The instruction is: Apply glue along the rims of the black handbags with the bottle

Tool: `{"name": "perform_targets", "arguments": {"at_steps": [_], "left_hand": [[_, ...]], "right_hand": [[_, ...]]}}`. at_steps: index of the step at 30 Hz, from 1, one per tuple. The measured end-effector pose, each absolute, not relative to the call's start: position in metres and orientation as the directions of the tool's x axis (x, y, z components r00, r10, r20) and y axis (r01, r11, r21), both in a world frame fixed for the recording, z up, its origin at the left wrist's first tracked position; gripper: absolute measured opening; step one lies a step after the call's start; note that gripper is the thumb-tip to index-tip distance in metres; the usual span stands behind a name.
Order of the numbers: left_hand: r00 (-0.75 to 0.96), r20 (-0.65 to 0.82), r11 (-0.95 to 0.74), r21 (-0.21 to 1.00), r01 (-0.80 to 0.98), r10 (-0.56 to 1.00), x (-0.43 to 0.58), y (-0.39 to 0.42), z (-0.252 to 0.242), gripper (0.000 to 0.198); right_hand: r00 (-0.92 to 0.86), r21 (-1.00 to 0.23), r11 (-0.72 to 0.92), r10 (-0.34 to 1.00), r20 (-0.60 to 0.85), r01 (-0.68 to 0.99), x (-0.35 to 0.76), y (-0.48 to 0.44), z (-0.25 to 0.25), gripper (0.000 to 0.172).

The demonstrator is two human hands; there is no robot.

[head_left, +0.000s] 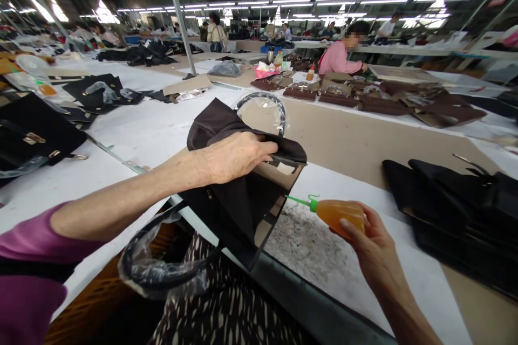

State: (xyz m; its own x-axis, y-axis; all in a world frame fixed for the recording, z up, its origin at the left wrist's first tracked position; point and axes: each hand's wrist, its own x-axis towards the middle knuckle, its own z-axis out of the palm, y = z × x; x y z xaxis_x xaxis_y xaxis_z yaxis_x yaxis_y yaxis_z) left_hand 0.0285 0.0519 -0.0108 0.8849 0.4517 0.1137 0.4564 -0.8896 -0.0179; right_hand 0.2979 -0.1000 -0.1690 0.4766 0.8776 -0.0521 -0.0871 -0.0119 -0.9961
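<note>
A dark handbag (230,194) lies tilted over the table's near edge, its inner tan panel partly showing. My left hand (237,157) grips the bag's dark fabric near the upper edge, fingers curled over it. In my right hand (370,232) is an orange glue bottle (339,216) with a green nozzle. The nozzle's tip points at the bag's open edge; whether it touches I cannot tell. One plastic-wrapped handle (162,275) hangs toward my lap, and another wrapped handle (279,113) stands up behind the bag.
Black bag pieces (453,215) are stacked at the right, and black bags (36,129) lie at the left. Brown bag pieces (364,97) spread across the far table, where a person in pink (338,59) works. An orange basket (93,302) sits below the near edge.
</note>
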Motion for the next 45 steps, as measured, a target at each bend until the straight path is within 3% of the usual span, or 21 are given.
{"name": "perform_targets", "arguments": {"at_steps": [9,18,31,45], "left_hand": [[0.872,0.169,-0.888,0.075,0.453,0.459,0.020,0.048,-0.022,0.021],[0.874,0.197,-0.896,0.065,0.440,0.444,0.021,0.048,-0.027,0.021],[0.885,0.171,-0.901,0.064,0.428,0.433,0.023,0.048,-0.031,0.020],[0.897,0.144,-0.908,0.036,0.418,0.419,0.024,0.049,-0.033,0.021]], "right_hand": [[0.475,-0.993,-0.015,0.879,0.042,0.117,0.297,-0.089,-0.183,0.062],[0.444,-0.967,-0.107,0.896,0.006,0.231,0.298,-0.100,-0.180,0.061],[0.444,-0.974,-0.193,0.888,-0.122,0.118,0.289,-0.109,-0.186,0.064],[0.381,-0.969,-0.248,0.896,-0.229,0.001,0.288,-0.123,-0.193,0.056]]}}
